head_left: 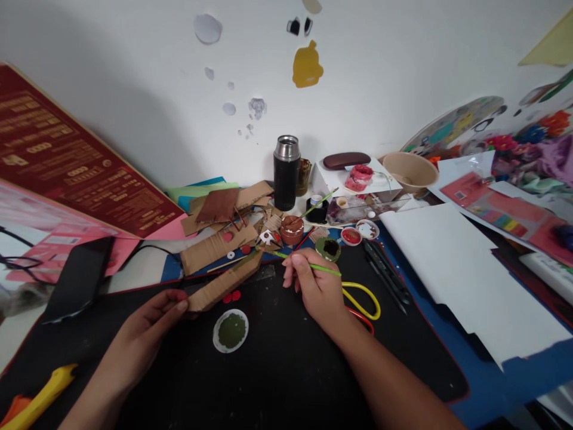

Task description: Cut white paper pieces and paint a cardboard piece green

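Observation:
My left hand (154, 319) pinches the near end of a long folded cardboard strip (224, 285), which slants up toward the middle of the desk. In my right hand (316, 286) is a thin green paintbrush (324, 270), held like a pen. Its tip meets or hovers just over the strip's far end, where some green shows along the upper edge; contact is hard to tell. Below the strip lies a white lid with green paint (231, 331). An open jar of green paint (329, 248) stands just beyond my right hand.
A black flask (286, 173), a brown paint jar (292, 230) with another brush, and cardboard scraps (210, 248) stand or lie at the back. Scissors with yellow and red handles (367, 301) are partly under my right arm. White paper (465, 269) lies right; a phone (80, 278) lies left.

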Demonstrator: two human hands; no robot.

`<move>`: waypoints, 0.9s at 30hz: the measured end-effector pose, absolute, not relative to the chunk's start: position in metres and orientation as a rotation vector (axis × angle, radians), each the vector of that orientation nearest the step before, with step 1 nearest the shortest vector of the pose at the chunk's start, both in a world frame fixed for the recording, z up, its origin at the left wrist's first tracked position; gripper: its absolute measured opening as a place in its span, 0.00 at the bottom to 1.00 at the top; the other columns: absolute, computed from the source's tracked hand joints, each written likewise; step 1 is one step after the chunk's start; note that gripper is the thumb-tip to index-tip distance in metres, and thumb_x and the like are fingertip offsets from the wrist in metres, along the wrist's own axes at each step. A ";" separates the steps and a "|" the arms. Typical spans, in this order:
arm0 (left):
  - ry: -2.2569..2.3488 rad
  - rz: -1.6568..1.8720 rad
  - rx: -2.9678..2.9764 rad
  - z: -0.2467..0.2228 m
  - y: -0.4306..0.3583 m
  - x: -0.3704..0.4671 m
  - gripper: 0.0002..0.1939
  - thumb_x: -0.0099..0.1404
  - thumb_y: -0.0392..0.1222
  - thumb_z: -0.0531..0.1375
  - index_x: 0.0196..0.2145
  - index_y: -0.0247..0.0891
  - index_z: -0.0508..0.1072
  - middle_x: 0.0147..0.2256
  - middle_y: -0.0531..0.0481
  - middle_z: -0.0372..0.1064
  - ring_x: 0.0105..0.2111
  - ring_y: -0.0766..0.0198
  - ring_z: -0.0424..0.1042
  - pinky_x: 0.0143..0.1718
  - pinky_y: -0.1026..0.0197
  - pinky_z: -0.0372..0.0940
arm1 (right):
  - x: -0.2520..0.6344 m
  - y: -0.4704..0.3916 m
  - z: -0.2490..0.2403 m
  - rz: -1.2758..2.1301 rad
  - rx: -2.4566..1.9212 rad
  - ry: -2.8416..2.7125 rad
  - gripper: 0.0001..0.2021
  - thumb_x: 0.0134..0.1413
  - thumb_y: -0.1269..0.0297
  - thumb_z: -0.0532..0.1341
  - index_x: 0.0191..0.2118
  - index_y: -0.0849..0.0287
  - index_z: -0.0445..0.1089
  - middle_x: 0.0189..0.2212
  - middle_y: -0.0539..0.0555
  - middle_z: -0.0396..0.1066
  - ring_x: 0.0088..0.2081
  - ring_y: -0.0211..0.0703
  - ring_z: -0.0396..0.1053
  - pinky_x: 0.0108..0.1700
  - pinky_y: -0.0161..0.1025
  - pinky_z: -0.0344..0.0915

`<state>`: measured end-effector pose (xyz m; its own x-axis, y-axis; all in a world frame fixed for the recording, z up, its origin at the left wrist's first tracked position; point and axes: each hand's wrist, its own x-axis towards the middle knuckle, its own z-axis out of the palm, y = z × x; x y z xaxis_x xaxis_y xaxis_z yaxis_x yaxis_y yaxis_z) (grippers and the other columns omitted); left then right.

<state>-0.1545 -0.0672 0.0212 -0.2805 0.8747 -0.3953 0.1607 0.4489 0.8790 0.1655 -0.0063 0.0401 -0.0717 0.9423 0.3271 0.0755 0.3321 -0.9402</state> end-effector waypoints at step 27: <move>1.633 0.982 0.882 0.009 -0.069 -0.163 0.29 0.51 0.66 0.77 0.40 0.42 0.80 0.33 0.50 0.79 0.36 0.57 0.76 0.37 0.63 0.69 | 0.169 -0.001 0.038 0.967 -1.004 -1.323 0.17 0.79 0.55 0.56 0.39 0.57 0.76 0.25 0.48 0.73 0.23 0.37 0.70 0.24 0.33 0.63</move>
